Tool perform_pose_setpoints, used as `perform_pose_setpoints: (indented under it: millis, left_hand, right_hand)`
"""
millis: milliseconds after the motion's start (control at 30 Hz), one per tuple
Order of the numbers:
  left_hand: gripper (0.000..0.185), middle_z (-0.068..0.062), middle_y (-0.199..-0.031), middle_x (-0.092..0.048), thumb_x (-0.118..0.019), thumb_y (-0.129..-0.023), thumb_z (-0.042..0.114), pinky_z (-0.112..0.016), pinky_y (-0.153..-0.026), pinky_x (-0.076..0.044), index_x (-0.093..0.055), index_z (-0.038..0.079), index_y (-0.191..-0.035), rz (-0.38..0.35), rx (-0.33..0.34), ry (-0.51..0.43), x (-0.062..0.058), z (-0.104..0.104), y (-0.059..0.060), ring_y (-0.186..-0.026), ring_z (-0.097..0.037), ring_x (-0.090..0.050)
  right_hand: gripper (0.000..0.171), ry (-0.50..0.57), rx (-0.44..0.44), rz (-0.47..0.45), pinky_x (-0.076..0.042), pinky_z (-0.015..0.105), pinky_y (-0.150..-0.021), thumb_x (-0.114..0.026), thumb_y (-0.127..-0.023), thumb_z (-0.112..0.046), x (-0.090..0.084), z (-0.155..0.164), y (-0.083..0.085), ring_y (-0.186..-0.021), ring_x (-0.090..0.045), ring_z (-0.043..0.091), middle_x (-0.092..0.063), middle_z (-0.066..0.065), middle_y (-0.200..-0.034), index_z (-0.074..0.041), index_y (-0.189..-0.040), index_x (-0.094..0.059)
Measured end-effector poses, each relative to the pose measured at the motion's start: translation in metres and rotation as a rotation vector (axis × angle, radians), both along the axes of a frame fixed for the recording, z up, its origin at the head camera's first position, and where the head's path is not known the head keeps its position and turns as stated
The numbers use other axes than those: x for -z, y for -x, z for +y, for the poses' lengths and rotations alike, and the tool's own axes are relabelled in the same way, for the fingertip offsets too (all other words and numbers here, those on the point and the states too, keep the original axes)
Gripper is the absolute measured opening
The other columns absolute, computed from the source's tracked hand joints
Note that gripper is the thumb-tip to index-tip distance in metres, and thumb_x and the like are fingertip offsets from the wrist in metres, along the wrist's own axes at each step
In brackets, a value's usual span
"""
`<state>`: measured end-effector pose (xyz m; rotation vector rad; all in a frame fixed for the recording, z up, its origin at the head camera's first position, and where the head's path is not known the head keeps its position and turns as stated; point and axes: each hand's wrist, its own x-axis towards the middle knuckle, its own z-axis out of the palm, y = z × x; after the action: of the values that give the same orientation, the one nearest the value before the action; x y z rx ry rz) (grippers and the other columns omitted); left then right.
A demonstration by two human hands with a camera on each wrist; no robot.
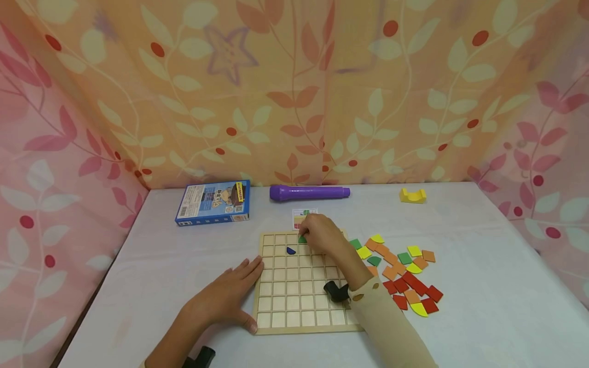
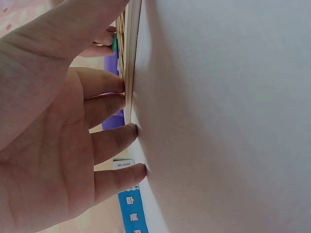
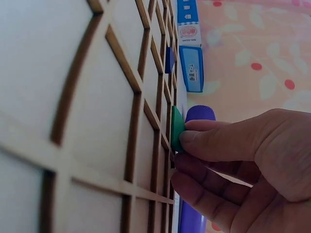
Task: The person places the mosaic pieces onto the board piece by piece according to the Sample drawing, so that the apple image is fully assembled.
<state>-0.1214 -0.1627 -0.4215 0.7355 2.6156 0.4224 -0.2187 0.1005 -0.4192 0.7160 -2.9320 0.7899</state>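
Note:
A wooden grid board (image 1: 294, 294) lies flat on the white table. My right hand (image 1: 318, 234) pinches a green tile (image 1: 302, 238) (image 3: 176, 128) against a cell in the board's top row. A dark blue tile (image 1: 291, 250) (image 3: 168, 59) sits in a cell one row nearer and slightly left. My left hand (image 1: 230, 295) (image 2: 68, 141) lies flat on the table, fingers straight, touching the board's left edge (image 2: 130, 82). A pile of loose tiles (image 1: 405, 276) in red, orange, yellow and green lies right of the board.
A blue box (image 1: 213, 202) (image 3: 189, 43), a purple cylinder (image 1: 309, 192) (image 3: 194, 170) and a yellow block (image 1: 412, 195) lie along the table's back. A small pattern card (image 1: 303, 216) sits behind the board. Patterned curtains close in three sides.

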Motion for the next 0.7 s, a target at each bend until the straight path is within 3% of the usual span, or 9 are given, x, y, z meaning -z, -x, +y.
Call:
perform_pose_setpoints:
  millis: [367,600,700]
  left_hand:
    - [0.135,-0.007,-0.166,-0.018,-0.087,-0.052,0.065,-0.058,-0.117,-0.022,-0.027,0.007,-0.159,-0.008,-0.001,0.0,0.001,-0.002,0.0,-0.151,-0.034,-0.016]
    - [0.135,-0.008,-0.166,-0.018,-0.086,-0.053,0.066,-0.058,-0.117,-0.021,-0.027,0.006,-0.159,-0.01,0.008,-0.004,0.002,-0.002,0.001,-0.151,-0.034,-0.016]
    - [0.135,-0.008,-0.166,-0.018,-0.086,-0.053,0.066,-0.058,-0.117,-0.022,-0.027,0.006,-0.159,-0.006,0.012,-0.003,0.001,-0.002,0.001,-0.151,-0.034,-0.016]
  right_hand:
    - [0.021,-0.066,-0.047,-0.07,-0.054,0.04,-0.088,-0.066,-0.086,0.007,-0.01,0.004,-0.001,-0.097,-0.067,0.023,-0.073,0.003,-0.093,-0.008,-0.086,-0.081]
    - [0.011,-0.06,-0.016,-0.297,-0.051,0.036,-0.074,-0.068,-0.086,0.001,-0.031,0.054,-0.002,-0.082,-0.057,0.02,-0.065,0.001,-0.085,-0.005,-0.091,-0.075]
    - [0.008,-0.062,0.056,-0.364,-0.048,0.035,-0.066,-0.069,-0.083,0.001,-0.037,0.078,-0.004,-0.075,-0.053,0.022,-0.061,0.004,-0.082,-0.004,-0.088,-0.072]
